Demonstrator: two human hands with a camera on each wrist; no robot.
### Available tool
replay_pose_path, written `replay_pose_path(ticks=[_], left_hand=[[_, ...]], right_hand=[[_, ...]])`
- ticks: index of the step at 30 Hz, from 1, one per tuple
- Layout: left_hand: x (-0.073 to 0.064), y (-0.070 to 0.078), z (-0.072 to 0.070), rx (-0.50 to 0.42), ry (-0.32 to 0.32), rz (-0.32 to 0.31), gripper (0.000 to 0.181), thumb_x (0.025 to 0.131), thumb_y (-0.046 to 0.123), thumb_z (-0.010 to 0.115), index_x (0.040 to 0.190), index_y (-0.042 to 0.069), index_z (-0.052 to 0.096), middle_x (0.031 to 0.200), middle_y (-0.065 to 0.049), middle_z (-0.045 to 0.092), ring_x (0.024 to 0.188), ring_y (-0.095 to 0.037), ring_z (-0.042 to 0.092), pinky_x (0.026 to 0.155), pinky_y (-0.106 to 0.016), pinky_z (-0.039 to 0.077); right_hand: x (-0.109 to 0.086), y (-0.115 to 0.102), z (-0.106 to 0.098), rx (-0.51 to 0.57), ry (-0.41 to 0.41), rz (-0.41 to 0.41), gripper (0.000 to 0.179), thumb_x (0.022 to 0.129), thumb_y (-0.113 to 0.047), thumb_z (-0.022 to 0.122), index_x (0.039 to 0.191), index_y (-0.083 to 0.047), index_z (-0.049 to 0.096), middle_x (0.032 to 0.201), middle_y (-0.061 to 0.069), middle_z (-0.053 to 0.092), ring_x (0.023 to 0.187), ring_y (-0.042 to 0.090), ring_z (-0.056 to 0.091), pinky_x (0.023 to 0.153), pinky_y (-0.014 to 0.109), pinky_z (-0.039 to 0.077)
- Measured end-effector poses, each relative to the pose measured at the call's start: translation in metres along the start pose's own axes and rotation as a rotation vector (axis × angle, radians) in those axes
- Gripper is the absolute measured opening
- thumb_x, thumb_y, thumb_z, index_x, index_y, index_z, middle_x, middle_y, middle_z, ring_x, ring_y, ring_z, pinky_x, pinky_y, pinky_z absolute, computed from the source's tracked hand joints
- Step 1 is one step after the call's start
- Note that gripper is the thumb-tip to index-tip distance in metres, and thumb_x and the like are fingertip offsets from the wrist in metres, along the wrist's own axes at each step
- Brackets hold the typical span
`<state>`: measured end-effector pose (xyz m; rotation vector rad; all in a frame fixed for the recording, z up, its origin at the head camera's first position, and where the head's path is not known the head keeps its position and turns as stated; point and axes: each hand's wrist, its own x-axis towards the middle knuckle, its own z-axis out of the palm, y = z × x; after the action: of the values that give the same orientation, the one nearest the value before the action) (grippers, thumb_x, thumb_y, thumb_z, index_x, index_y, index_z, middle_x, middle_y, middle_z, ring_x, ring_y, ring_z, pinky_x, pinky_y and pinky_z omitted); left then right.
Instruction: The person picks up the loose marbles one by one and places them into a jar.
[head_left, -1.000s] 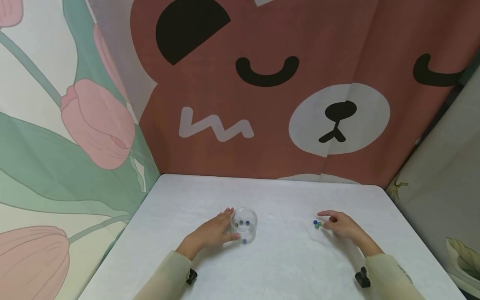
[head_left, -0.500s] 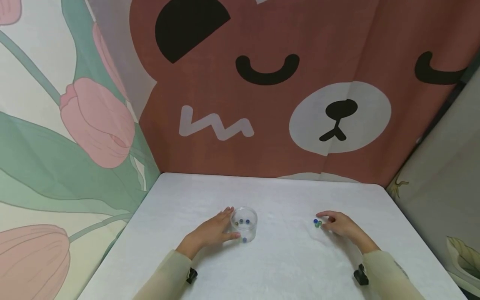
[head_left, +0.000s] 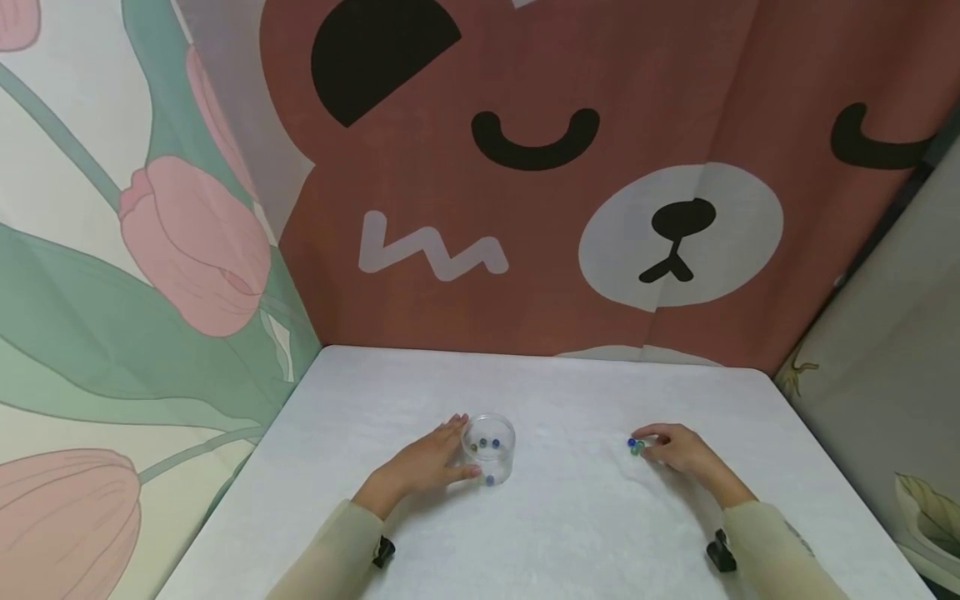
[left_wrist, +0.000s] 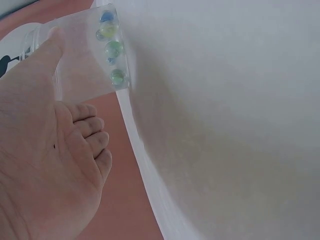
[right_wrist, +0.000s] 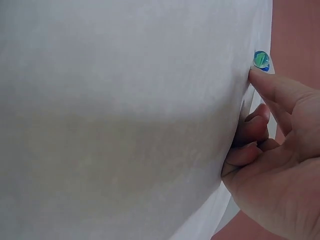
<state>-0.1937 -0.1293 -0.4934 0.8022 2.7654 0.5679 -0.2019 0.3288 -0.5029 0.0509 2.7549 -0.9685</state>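
A clear plastic cup (head_left: 501, 460) stands upright on the white table. Several glass marbles (left_wrist: 114, 49) lie at its bottom, blue, green and yellowish. My left hand (head_left: 423, 461) holds the cup from the left side, thumb along the near wall and fingers at the far side. Over to the right, a small cluster of blue and green marbles (head_left: 636, 448) lies on the tabletop. My right hand (head_left: 684, 450) is at this cluster, index fingertip and thumb tip on either side of it. In the right wrist view, a blue-green marble (right_wrist: 261, 59) shows just beyond the thumb tip; the other fingers are curled.
The white-covered table (head_left: 555, 533) ends at the back against a reddish-brown curtain (head_left: 540, 308) with a bear print. A tulip-print curtain (head_left: 75, 367) borders the left, and another pale curtain (head_left: 885, 350) the right. Each wrist wears a small black device (head_left: 722, 552).
My right index finger has lowered slightly toward the marble cluster, and the right forearm has shifted a little left. The left hand and the cup have stayed in place.
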Motion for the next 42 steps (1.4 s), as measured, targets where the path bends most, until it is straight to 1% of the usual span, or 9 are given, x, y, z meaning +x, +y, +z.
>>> replay_pose_path(ticks=[6,13,17,20,22,26,31,36,42], left_hand=[[0.0,0.001,-0.001,0.006,-0.002,0.006,0.099,0.093,0.071,0.051,0.162,0.006,0.021,0.168,-0.012,0.019,0.155,-0.028,0.018,0.125,-0.047,0.023],[0.002,-0.002,0.001,0.02,0.0,0.007,0.099,0.093,0.072,0.05,0.162,0.007,0.02,0.168,-0.011,0.02,0.156,-0.027,0.018,0.125,-0.046,0.022],[0.002,-0.003,0.002,0.038,0.0,0.009,0.099,0.094,0.072,0.05,0.162,0.006,0.02,0.168,-0.012,0.02,0.155,-0.027,0.018,0.125,-0.045,0.022],[0.002,-0.002,0.001,0.033,-0.003,0.005,0.098,0.094,0.07,0.051,0.162,0.006,0.02,0.168,-0.011,0.02,0.155,-0.027,0.018,0.125,-0.045,0.022],[0.002,-0.001,0.0,0.032,-0.007,0.0,0.098,0.094,0.069,0.052,0.162,0.007,0.02,0.168,-0.011,0.019,0.156,-0.026,0.017,0.126,-0.045,0.021],[0.001,0.0,-0.001,0.038,-0.007,-0.004,0.097,0.094,0.069,0.053,0.162,0.007,0.02,0.168,-0.01,0.019,0.156,-0.026,0.017,0.126,-0.044,0.021],[0.0,0.0,-0.001,0.03,-0.004,-0.006,0.097,0.094,0.069,0.052,0.162,0.007,0.02,0.169,-0.009,0.019,0.156,-0.026,0.017,0.126,-0.044,0.022],[0.0,0.0,-0.001,0.029,-0.007,-0.012,0.098,0.094,0.071,0.051,0.162,0.007,0.02,0.169,-0.008,0.018,0.156,-0.025,0.018,0.125,-0.044,0.022],[0.0,0.0,0.001,0.024,-0.015,-0.01,0.098,0.094,0.07,0.052,0.162,0.008,0.02,0.169,-0.008,0.018,0.156,-0.025,0.017,0.126,-0.044,0.021]], right_hand=[[0.0,0.001,-0.002,0.015,0.009,-0.014,0.028,0.094,-0.017,0.071,0.12,-0.007,0.072,0.098,0.01,0.059,0.08,0.022,0.049,0.063,0.031,0.042],[-0.002,-0.001,-0.005,0.031,0.014,0.002,0.027,0.095,-0.017,0.07,0.119,-0.007,0.072,0.099,0.01,0.061,0.078,0.021,0.05,0.063,0.031,0.044],[-0.002,0.0,-0.006,0.035,0.014,0.001,0.029,0.094,-0.019,0.071,0.12,-0.006,0.072,0.089,0.007,0.059,0.072,0.019,0.05,0.06,0.03,0.042],[-0.002,0.001,-0.007,0.039,0.01,0.003,0.031,0.094,-0.02,0.071,0.121,-0.006,0.072,0.08,0.005,0.056,0.067,0.018,0.048,0.057,0.03,0.04],[-0.002,0.001,-0.007,0.043,0.011,0.008,0.031,0.094,-0.021,0.071,0.122,-0.006,0.072,0.077,0.003,0.054,0.065,0.018,0.048,0.056,0.029,0.039],[-0.005,-0.002,-0.007,0.05,0.019,0.002,0.032,0.094,-0.021,0.071,0.122,-0.005,0.071,0.076,0.003,0.053,0.066,0.018,0.047,0.056,0.029,0.039],[-0.008,-0.009,-0.006,0.078,0.028,0.021,0.033,0.093,-0.022,0.072,0.122,-0.007,0.072,0.076,0.003,0.052,0.067,0.019,0.046,0.055,0.029,0.038],[-0.012,-0.017,-0.003,0.119,0.025,0.034,0.033,0.093,-0.023,0.073,0.122,-0.008,0.072,0.076,0.002,0.052,0.07,0.019,0.046,0.058,0.03,0.037],[-0.017,-0.024,0.002,0.152,0.02,-0.008,0.033,0.093,-0.025,0.075,0.121,-0.007,0.073,0.077,0.001,0.05,0.076,0.019,0.045,0.063,0.03,0.036]])
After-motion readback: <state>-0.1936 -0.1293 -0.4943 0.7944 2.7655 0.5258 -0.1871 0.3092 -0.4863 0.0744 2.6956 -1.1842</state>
